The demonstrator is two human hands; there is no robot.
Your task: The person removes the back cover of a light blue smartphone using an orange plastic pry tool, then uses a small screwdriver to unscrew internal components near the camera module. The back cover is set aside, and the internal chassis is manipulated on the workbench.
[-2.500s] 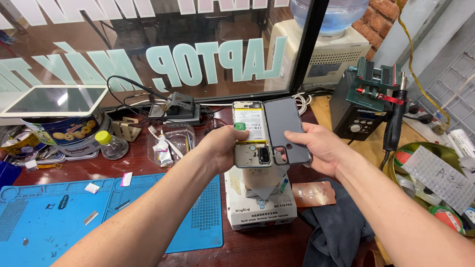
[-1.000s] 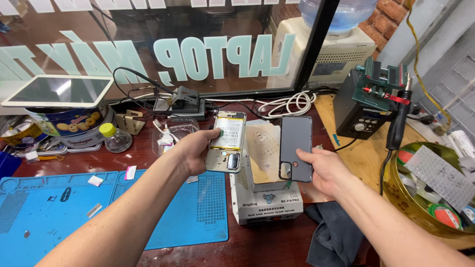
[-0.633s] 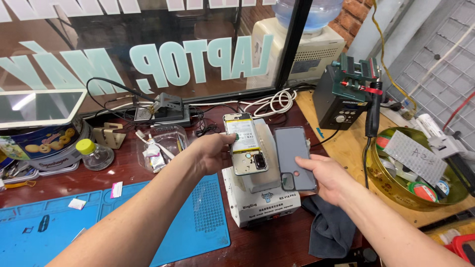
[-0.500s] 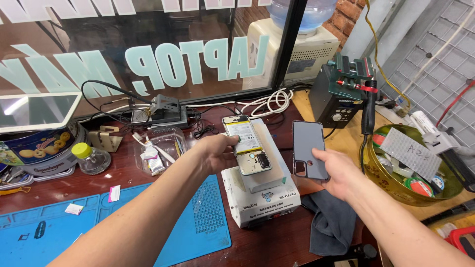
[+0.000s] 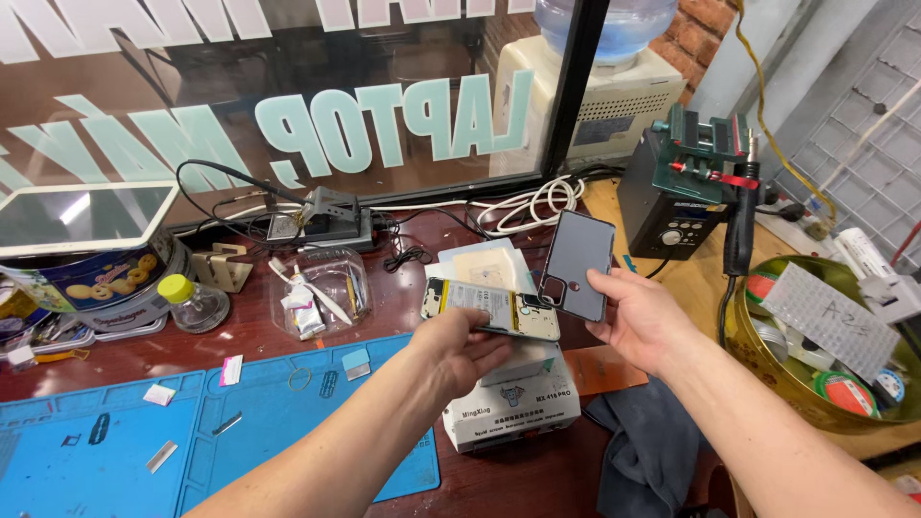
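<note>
While the left hand (image 5: 460, 350) grips the opened phone body (image 5: 491, 309) by its lower edge, fingers closed under it and thumb on top, the right hand (image 5: 638, 321) pinches the dark grey back cover (image 5: 576, 264) by one long edge, tilted nearly upright. Both parts hang just above the white separator box (image 5: 513, 403), the body over its top, the cover to the right of it.

To do this step well, keep the two parts apart, support the body flat from beneath, and hold the cover by its edges only, so no pressure falls on the exposed interior.

Labels and signs relative to the box:
- Front face: small dark print and a round emblem.
- Behind it: large pale-green lettering on the window glass (image 5: 384, 125).
- Far left: round blue biscuit tin (image 5: 91, 283) with pictured cookies.
- Left, on the blue mat (image 5: 192, 432): small white and pink tabs.
</note>
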